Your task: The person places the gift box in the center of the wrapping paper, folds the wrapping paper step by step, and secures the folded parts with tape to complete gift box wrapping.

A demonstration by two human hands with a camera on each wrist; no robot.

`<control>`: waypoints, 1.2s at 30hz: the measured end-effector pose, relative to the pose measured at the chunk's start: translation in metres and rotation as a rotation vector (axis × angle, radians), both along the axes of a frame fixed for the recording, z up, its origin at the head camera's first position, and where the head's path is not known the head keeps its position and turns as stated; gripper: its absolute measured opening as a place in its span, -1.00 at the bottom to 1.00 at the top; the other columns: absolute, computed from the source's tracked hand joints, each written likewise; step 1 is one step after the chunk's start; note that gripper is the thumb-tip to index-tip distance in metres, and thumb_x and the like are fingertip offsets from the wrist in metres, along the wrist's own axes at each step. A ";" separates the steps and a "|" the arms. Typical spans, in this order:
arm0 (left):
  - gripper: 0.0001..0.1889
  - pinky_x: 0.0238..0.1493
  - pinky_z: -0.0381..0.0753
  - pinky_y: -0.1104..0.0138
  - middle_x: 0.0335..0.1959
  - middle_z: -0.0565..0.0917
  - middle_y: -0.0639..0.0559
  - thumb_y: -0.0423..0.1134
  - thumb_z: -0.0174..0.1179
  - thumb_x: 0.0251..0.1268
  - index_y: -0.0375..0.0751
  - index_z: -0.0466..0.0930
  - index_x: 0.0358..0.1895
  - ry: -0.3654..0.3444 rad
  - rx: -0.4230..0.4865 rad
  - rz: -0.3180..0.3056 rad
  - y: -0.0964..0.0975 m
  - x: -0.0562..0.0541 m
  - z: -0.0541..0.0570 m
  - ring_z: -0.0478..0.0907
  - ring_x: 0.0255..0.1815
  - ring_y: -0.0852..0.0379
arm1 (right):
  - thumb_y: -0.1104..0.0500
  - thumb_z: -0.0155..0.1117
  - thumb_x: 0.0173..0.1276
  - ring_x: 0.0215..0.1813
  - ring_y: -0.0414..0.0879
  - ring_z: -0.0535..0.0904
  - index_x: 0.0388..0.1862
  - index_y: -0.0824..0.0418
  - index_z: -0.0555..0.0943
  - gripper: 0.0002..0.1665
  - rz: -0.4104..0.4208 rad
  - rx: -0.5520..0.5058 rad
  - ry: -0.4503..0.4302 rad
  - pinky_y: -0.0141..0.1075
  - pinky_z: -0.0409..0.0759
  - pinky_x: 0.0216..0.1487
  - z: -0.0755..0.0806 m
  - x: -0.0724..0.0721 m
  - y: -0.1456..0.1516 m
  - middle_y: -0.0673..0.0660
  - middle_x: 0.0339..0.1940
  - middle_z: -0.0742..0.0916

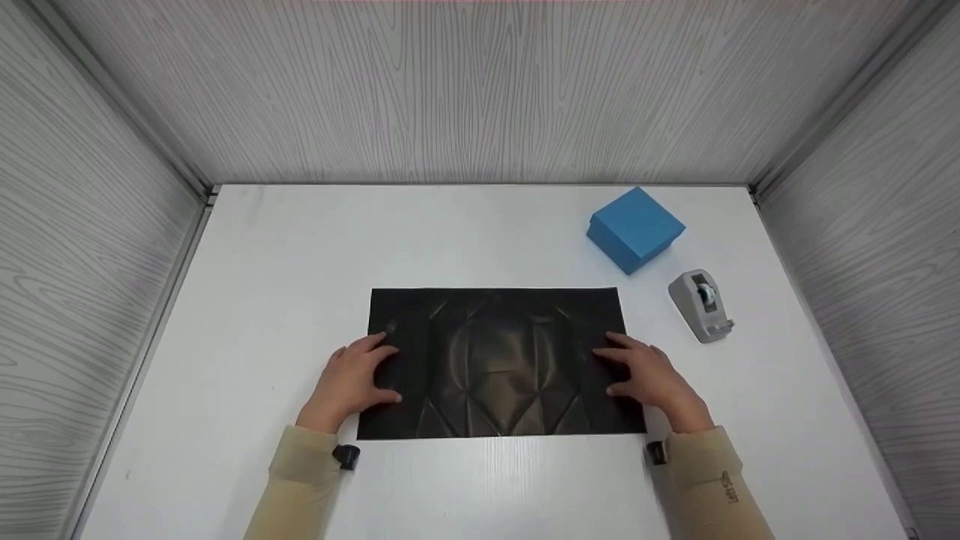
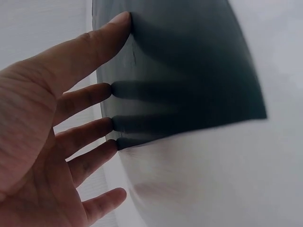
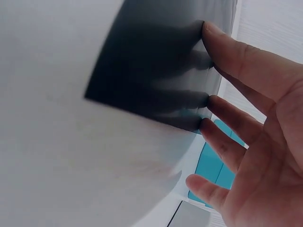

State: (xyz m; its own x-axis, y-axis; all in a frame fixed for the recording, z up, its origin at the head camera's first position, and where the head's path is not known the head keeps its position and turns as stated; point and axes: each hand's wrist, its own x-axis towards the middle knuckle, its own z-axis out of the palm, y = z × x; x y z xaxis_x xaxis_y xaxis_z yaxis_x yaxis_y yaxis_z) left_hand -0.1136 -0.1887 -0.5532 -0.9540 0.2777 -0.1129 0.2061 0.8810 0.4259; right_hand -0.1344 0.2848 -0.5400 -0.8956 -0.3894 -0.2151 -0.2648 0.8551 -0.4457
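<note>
A black, creased sheet (image 1: 499, 360) with a dull sheen lies flat on the white table, its long side running left to right. My left hand (image 1: 352, 382) rests on its left end with fingers spread. On the right end my right hand (image 1: 652, 379) touches the sheet in the same way. In the left wrist view the thumb and several fingertips of the left hand (image 2: 61, 113) meet the sheet's dark surface (image 2: 189, 71). The right wrist view has the right hand (image 3: 255, 127) with fingertips against the sheet (image 3: 151, 61). Neither hand grips anything.
A blue box (image 1: 636, 229) stands at the back right of the white table (image 1: 300, 240). In front of it, farther right, sits a grey tape dispenser (image 1: 701, 306). Grey wood-grain panels (image 1: 480, 90) enclose the table at the back and both sides.
</note>
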 end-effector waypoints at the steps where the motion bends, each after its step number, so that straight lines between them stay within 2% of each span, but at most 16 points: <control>1: -0.24 0.35 0.14 -0.18 0.41 0.34 -0.25 -0.04 0.56 -0.08 -0.22 0.53 0.27 -0.003 0.000 -0.001 0.000 0.000 0.001 0.25 0.41 -0.21 | 0.30 0.53 0.10 0.39 0.33 0.29 0.29 0.21 0.56 -0.28 0.000 -0.002 -0.003 0.26 0.16 0.33 0.001 -0.001 0.000 0.32 0.46 0.35; 9: -0.25 0.35 0.15 -0.15 0.41 0.32 -0.27 -0.06 0.55 -0.06 -0.25 0.53 0.26 -0.019 0.025 -0.009 0.000 -0.001 0.003 0.24 0.41 -0.23 | 0.34 0.51 0.10 0.36 0.35 0.32 0.24 0.27 0.59 -0.34 0.031 -0.002 0.013 0.22 0.27 0.29 0.004 -0.004 0.000 0.36 0.42 0.38; 13: -0.29 0.36 0.18 -0.11 0.41 0.31 -0.27 -0.06 0.51 0.01 -0.26 0.52 0.26 -0.011 0.061 -0.006 -0.002 -0.001 0.006 0.24 0.40 -0.24 | 0.31 0.45 0.21 0.39 0.33 0.29 0.24 0.30 0.57 -0.42 0.016 -0.081 0.003 0.17 0.30 0.30 0.007 -0.008 0.000 0.37 0.43 0.37; 16: -0.34 0.35 0.22 -0.08 0.40 0.33 -0.26 -0.04 0.45 0.10 -0.28 0.53 0.25 0.016 0.080 -0.003 -0.002 -0.002 0.009 0.27 0.39 -0.23 | 0.27 0.38 0.30 0.39 0.32 0.30 0.25 0.34 0.54 -0.47 -0.015 -0.149 0.030 0.16 0.30 0.31 0.012 -0.015 0.001 0.38 0.40 0.39; 19: -0.39 0.33 0.27 -0.07 0.39 0.35 -0.28 -0.02 0.39 0.20 -0.29 0.52 0.25 0.032 0.088 0.004 0.000 -0.004 0.012 0.30 0.37 -0.24 | 0.23 0.34 0.35 0.36 0.31 0.34 0.28 0.35 0.50 -0.46 -0.068 -0.171 0.081 0.17 0.31 0.29 0.019 -0.023 0.002 0.40 0.37 0.42; 23: -0.38 0.31 0.29 -0.08 0.37 0.36 -0.29 0.02 0.30 0.29 -0.27 0.47 0.31 0.018 0.103 0.026 0.003 -0.008 0.015 0.33 0.35 -0.25 | 0.17 0.30 0.40 0.36 0.30 0.33 0.35 0.33 0.43 -0.41 -0.176 -0.168 0.115 0.17 0.31 0.28 0.031 -0.037 0.003 0.38 0.36 0.41; 29: -0.30 0.35 0.26 -0.05 0.41 0.34 -0.21 0.10 0.22 0.35 -0.22 0.34 0.42 -0.029 0.211 0.057 0.008 -0.020 0.021 0.28 0.40 -0.19 | 0.16 0.24 0.45 0.37 0.35 0.26 0.41 0.37 0.33 -0.36 -0.292 -0.228 0.136 0.20 0.26 0.30 0.048 -0.058 0.003 0.45 0.39 0.30; 36: -0.25 0.35 0.24 -0.06 0.42 0.31 -0.20 0.16 0.18 0.36 -0.20 0.26 0.47 0.007 0.250 0.080 0.021 -0.039 0.026 0.26 0.41 -0.19 | 0.07 0.15 0.51 0.23 0.35 0.44 0.41 0.37 0.34 -0.38 -0.468 -0.301 0.224 0.15 0.45 0.13 0.050 -0.089 0.006 0.49 0.33 0.35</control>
